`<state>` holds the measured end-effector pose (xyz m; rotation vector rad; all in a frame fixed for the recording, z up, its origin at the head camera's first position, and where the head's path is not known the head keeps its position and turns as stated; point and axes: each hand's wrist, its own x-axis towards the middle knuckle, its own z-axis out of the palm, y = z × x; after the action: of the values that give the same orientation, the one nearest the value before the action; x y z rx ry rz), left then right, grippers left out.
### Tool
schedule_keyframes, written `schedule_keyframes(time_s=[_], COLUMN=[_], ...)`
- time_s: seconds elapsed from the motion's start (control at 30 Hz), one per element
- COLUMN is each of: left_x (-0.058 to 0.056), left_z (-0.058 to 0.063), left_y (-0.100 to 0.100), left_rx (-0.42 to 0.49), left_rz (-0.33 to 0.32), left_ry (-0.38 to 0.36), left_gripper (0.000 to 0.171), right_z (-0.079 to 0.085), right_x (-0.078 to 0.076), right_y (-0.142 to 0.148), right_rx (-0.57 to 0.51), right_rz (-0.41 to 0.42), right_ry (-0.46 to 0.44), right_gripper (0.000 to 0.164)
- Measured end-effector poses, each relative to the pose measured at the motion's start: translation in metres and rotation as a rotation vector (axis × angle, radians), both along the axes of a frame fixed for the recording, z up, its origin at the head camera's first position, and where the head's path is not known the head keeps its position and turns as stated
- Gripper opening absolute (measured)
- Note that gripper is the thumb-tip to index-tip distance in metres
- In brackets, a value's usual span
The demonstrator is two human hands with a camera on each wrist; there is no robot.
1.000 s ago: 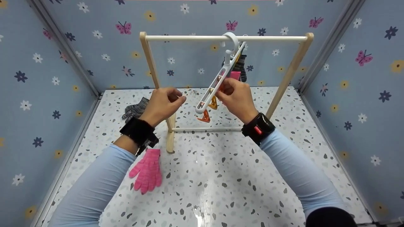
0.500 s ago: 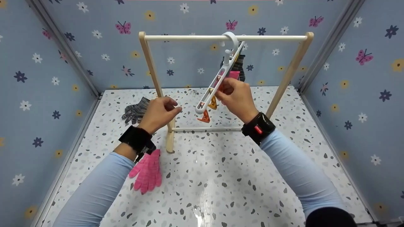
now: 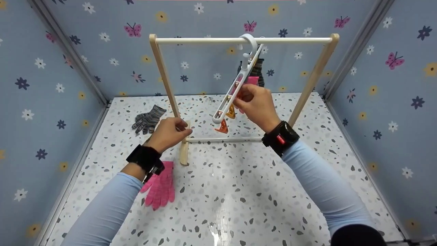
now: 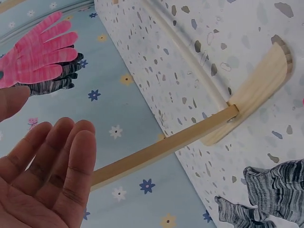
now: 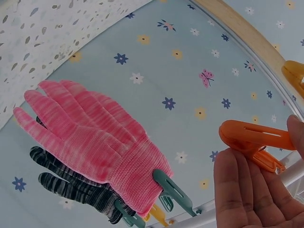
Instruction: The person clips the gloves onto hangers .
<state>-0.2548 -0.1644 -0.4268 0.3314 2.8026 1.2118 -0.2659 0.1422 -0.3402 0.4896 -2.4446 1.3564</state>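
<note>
A white clip hanger [image 3: 244,72] hangs by its hook from the rack's top bar, turned at an angle. My right hand [image 3: 257,104] pinches an orange clip [image 5: 237,135] on it between thumb and fingers. Further along, a green clip [image 5: 175,190] holds a pink glove [image 5: 90,128] by its cuff, and a dark striped glove [image 5: 80,190] hangs behind it. An amber clip [image 3: 231,112] and another orange clip [image 3: 222,127] dangle at the near end. My left hand [image 3: 168,133] holds nothing, its fingers relaxed beside the rack's left post.
On the speckled surface lie a grey striped glove [image 3: 147,119], behind my left hand, and a pink glove [image 3: 160,188], partly under my left wrist. The rack's wooden left post [image 3: 165,77] and right post [image 3: 314,80] stand either side. Flowered walls enclose the back and sides.
My left hand has moved down and left, away from the hanger, uncovering more of the grey striped glove. My right hand keeps its pinch on the orange clip.
</note>
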Motion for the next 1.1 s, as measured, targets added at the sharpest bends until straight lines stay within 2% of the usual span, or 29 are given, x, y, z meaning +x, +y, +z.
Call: schedule_keyframes(time_s=[0.17,0.37,0.6,0.83,1.1], left_x=[0.002,0.002,0.005,0.005,0.010], left_z=[-0.011,-0.024,-0.036,-0.053,-0.072], left_y=[-0.007,-0.017,-0.037,-0.052,-0.064], left_rx=[-0.017,-0.078,-0.147,-0.190,-0.289], left_rz=[-0.006,-0.006,0.011,0.019,0.045], left_ry=[-0.021,-0.023,-0.080,-0.078,-0.126], left_gripper=[0.036,0.033,0.043,0.043,0.044], right_z=[0.001,0.001,0.003,0.002,0.001], right_x=[0.000,-0.001,0.000,-0.001,-0.001], right_y=[0.001,0.001,0.000,0.001,0.000], right_rx=[0.001,0.015,0.028,0.030,0.034], right_rz=[0.005,-0.002,-0.006,-0.001,0.009], right_ry=[0.001,-0.008,-0.004,-0.006,0.010], right_gripper=[0.016,0.018,0.018,0.017,0.016])
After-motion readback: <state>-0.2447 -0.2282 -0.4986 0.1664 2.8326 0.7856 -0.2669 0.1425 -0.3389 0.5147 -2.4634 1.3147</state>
